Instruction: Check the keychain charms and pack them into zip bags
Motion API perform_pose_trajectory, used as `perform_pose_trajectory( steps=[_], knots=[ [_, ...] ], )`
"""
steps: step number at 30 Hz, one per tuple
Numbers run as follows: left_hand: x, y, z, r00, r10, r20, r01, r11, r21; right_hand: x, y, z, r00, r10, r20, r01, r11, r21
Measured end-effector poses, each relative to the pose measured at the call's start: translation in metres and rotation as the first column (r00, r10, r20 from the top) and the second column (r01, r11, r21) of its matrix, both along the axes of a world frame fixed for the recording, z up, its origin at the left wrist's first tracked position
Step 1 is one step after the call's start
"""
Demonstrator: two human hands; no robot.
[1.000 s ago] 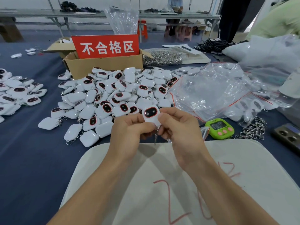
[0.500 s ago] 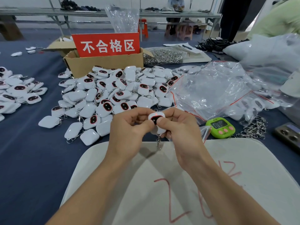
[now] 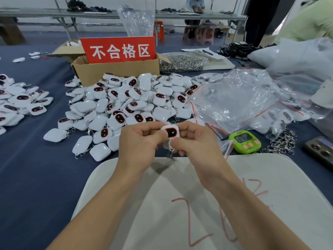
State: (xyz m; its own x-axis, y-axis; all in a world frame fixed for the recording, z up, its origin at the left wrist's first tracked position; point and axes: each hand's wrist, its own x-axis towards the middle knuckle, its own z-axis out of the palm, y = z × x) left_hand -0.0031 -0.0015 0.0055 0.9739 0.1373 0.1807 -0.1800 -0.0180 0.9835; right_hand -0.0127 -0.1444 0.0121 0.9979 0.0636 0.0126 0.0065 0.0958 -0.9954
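Note:
A white keychain charm (image 3: 170, 132) with a dark red-rimmed oval face is pinched between both hands above the far edge of a white mat (image 3: 252, 177). My left hand (image 3: 138, 145) grips its left side and my right hand (image 3: 196, 141) its right side; its metal clasp (image 3: 170, 156) dangles below. A big pile of the same charms (image 3: 129, 105) lies just beyond on the blue cloth. Clear zip bags with red seals (image 3: 237, 103) lie to the right, some with charms inside.
A cardboard box (image 3: 115, 71) with a red sign stands behind the pile. A green timer (image 3: 244, 141) sits right of my hands, loose clasps (image 3: 282, 143) and a dark device (image 3: 320, 150) farther right. Another charm heap (image 3: 19, 103) lies at left. People stand at the back right.
The charm has tilted over in my fingers, from upright with its face toward me to lower and flatter, face up. Both hands stayed close together over the mat's edge.

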Motion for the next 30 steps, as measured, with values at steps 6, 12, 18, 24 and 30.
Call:
perform_pose_trajectory(
  steps=[6, 12, 18, 24, 30],
  knots=[
    [-0.001, -0.005, 0.000, 1.000, -0.014, -0.014, 0.014, 1.000, -0.008, 0.001, 0.002, -0.001, 0.998, -0.063, 0.019, 0.063, 0.998, -0.024],
    [-0.003, -0.005, -0.001, 1.000, 0.010, 0.017, -0.011, 0.999, 0.040, 0.001, 0.004, -0.004, 0.988, -0.126, 0.090, 0.136, 0.983, -0.122],
    [-0.004, -0.006, -0.004, 0.995, 0.064, 0.079, -0.076, 0.983, 0.166, 0.001, -0.002, 0.001, 0.918, -0.292, 0.269, 0.345, 0.922, -0.178],
    [-0.013, -0.009, -0.011, 0.956, 0.111, 0.272, -0.225, 0.872, 0.435, -0.007, 0.001, 0.000, 0.817, -0.264, 0.512, 0.479, 0.806, -0.349],
    [-0.011, -0.009, -0.008, 0.976, 0.085, 0.200, -0.157, 0.913, 0.377, -0.007, -0.001, 0.000, 0.803, -0.231, 0.550, 0.491, 0.780, -0.389]
  ],
)
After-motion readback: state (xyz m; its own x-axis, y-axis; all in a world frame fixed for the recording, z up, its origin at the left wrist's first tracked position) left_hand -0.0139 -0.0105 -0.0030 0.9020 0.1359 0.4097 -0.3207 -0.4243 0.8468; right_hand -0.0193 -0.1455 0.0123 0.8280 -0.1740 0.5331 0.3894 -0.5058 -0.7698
